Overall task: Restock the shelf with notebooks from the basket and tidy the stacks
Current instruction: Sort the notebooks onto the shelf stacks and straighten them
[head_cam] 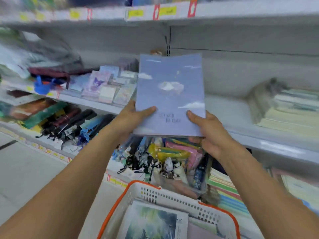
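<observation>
Gripped at its lower corners by the left hand [133, 116] and right hand [209, 133], thumbs on top, a thin stack of notebooks [170, 94] is lifted above the basket [172, 195], judged light, flexible and slippery.

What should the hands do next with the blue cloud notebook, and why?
Probably carry the blue notebook forward and set it on the bare shelf. Both the left hand and right hand grip it above the basket, near the stacks.

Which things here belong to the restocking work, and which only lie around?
For the job: blue notebook, held by left hand and right hand; basket with more notebooks; shelf.

Lying about: umbrellas, sticker packs, bags.
</observation>
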Demonstrator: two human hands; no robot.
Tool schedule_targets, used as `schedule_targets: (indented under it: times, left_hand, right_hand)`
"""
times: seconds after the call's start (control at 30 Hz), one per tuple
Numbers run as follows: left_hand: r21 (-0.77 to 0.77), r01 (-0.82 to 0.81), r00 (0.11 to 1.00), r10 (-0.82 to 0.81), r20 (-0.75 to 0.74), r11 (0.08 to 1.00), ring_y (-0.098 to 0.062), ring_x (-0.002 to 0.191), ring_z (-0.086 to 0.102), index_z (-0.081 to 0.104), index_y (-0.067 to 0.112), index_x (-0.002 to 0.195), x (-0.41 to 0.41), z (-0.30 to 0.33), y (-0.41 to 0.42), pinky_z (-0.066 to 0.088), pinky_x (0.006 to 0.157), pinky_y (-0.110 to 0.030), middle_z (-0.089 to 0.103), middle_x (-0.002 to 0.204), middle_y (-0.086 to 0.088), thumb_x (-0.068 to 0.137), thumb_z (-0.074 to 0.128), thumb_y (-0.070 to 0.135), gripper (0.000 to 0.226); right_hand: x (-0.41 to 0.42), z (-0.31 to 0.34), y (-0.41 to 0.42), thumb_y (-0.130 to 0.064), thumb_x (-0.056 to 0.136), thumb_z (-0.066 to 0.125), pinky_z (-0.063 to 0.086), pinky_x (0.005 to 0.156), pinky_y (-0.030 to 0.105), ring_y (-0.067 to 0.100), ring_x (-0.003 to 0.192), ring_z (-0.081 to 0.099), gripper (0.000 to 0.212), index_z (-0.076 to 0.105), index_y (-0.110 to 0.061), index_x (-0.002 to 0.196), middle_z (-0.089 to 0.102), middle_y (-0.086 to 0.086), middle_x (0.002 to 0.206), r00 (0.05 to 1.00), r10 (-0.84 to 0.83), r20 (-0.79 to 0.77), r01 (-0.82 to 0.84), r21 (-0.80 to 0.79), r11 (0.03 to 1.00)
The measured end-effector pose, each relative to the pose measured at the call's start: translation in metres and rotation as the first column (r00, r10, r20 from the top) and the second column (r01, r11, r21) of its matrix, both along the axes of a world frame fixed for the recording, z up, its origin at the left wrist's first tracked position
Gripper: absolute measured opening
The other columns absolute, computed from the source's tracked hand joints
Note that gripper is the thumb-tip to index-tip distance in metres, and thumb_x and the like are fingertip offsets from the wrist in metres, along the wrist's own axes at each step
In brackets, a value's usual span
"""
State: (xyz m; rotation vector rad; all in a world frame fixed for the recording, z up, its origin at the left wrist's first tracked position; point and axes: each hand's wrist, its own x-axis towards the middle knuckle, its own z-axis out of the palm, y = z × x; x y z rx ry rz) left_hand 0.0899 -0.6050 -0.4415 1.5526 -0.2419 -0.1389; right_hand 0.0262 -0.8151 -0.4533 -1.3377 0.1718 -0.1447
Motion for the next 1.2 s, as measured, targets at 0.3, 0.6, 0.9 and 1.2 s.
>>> schedule_targets:
  times: [0.3, 0.6, 0.9, 1.2]
  left_hand:
    - [-0.162, -0.204, 0.966, 0.172, -0.193, 0.965, -0.007, 0.043, 0.040, 0.054, 0.003, 0.086, 0.082, 0.058, -0.051, 0.036, 0.034, -0.014, 0.051, 0.079, -0.008, 0.096, 0.058, 0.006, 0.011]
    - [-0.196, -0.262, 0.940, 0.203, -0.275, 0.945, -0.016, 0.069, 0.061, 0.051, -0.004, 0.118, 0.147, 0.057, -0.079, 0.059, 0.057, -0.021, 0.055, 0.087, -0.012, 0.099, 0.047, -0.003, 0.019]
    - [-0.013, -0.274, 0.958, 0.272, -0.090, 0.962, -0.031, 0.103, 0.066, 0.056, 0.003, 0.087, 0.181, 0.022, -0.082, 0.055, 0.092, -0.034, 0.064, 0.106, -0.015, 0.085, 0.068, -0.006, 0.015]
    - [0.103, -0.392, 0.920, 0.390, 0.035, 0.914, -0.025, 0.090, 0.063, 0.048, 0.019, 0.076, 0.185, 0.010, -0.084, 0.056, 0.079, -0.034, 0.061, 0.092, -0.006, 0.087, 0.068, 0.004, 0.027]
  right_hand:
    - [0.088, 0.080, -0.030, -0.007, 0.101, 0.051, 0.045, 0.032, 0.018, 0.019, 0.055, 0.064, 0.013, 0.056, -0.009, 0.089, 0.060, 0.008, 0.107, 0.973, -0.036, -0.229, 0.079, 0.180, 0.981]
    - [0.156, 0.081, -0.047, 0.001, 0.099, 0.046, 0.048, 0.037, 0.016, 0.023, 0.061, 0.064, 0.020, 0.052, -0.007, 0.082, 0.061, 0.012, 0.089, 0.976, -0.171, -0.136, 0.146, -0.180, 0.973]
    - [0.198, 0.043, -0.064, -0.007, 0.092, 0.063, 0.040, 0.047, 0.026, 0.017, 0.052, 0.049, 0.005, 0.060, -0.005, 0.095, 0.056, 0.006, 0.070, 0.960, -0.280, -0.029, 0.243, -0.417, 0.876]
    - [0.212, 0.028, -0.067, -0.013, 0.089, 0.067, 0.052, 0.064, 0.032, 0.017, 0.054, 0.055, 0.019, 0.058, -0.012, 0.072, 0.060, 0.005, 0.067, 0.935, -0.353, 0.024, 0.324, -0.454, 0.830]
